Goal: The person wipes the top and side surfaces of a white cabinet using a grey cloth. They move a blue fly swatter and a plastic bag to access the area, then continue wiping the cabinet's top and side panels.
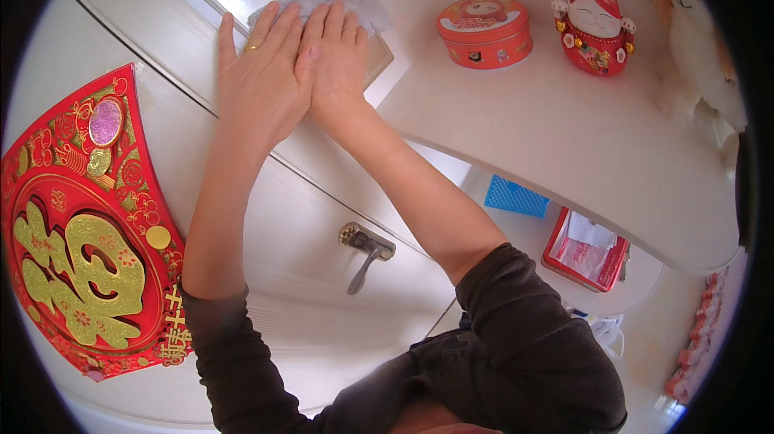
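Note:
A grey cloth (369, 3) lies against a white door frame (181, 17) at the top of the view. My left hand (260, 74), with a gold ring on one finger, is spread flat with its fingertips on the cloth. Beside it my right hand (338, 56) also presses flat on the cloth, the left thumb touching it. The fingers of both hands are extended, and neither grips the cloth. Some of the cloth is hidden under the fingers. A small beige edge (378, 59) shows just beyond my right hand.
A red oval tin (484, 35), a lucky cat figurine (595, 35) and a plush dog (695, 41) stand on a white shelf (544, 132). Below are a blue perforated basket (516, 195) and a red box (586, 249). A door handle (366, 246) and a red-and-gold decoration (91, 240) are nearby.

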Available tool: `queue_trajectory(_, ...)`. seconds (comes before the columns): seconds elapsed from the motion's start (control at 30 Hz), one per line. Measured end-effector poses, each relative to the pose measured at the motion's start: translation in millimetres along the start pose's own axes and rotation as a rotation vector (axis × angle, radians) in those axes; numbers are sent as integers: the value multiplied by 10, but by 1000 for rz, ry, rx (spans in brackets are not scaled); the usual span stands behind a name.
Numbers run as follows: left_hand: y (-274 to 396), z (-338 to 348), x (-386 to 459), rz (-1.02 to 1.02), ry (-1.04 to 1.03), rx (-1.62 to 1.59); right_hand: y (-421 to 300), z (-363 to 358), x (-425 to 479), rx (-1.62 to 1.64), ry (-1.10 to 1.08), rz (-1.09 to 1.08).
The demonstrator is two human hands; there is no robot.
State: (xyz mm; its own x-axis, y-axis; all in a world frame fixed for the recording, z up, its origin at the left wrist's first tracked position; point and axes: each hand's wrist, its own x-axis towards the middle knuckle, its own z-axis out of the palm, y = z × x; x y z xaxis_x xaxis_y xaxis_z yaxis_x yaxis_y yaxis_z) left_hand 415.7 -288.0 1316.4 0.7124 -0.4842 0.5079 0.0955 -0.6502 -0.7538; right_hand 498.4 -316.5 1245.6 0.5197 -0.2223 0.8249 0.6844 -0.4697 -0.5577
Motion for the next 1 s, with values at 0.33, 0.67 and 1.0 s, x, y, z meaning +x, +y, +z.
queue_trajectory(0.33, 124, 17, -441, -32, 52, -215, -107, -141, -384, 62, 50, -48)
queue_trajectory(0.67, 322, -300, -868, -204, -156, -486, -131, -544, -740, 643, -138, -12)
queue_trajectory(1.0, 505, -4, -573, -163, 125, -451, 154, -369, -290, 166, 213, -175)
